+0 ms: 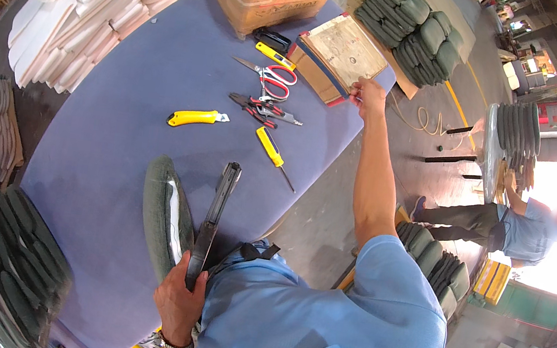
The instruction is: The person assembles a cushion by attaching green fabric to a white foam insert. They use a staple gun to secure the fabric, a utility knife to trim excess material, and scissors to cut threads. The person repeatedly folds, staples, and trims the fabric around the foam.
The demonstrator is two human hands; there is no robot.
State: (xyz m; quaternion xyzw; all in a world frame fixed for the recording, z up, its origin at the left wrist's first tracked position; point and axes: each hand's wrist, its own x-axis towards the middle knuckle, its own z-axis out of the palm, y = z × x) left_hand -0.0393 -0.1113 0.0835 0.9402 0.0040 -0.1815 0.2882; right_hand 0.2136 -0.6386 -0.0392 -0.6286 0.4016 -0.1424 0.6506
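My left hand is wrapped round the end of a long black stapler, whose slim metal channel points away from me. Just left of it lies a dark green cushion with white filling showing along its open side. At the far right, my right hand reaches to the near corner of a flat cardboard box, fingers pinched together; what is between them is too small to make out. Between the hands lie red-handled scissors, pliers, a yellow utility knife and a yellow screwdriver.
A carton of white stuffing stands at the far edge of the blue-covered table, near a yellow cutter. Stacks of white pads and dark green cushions flank the left side. Another person works at the right.
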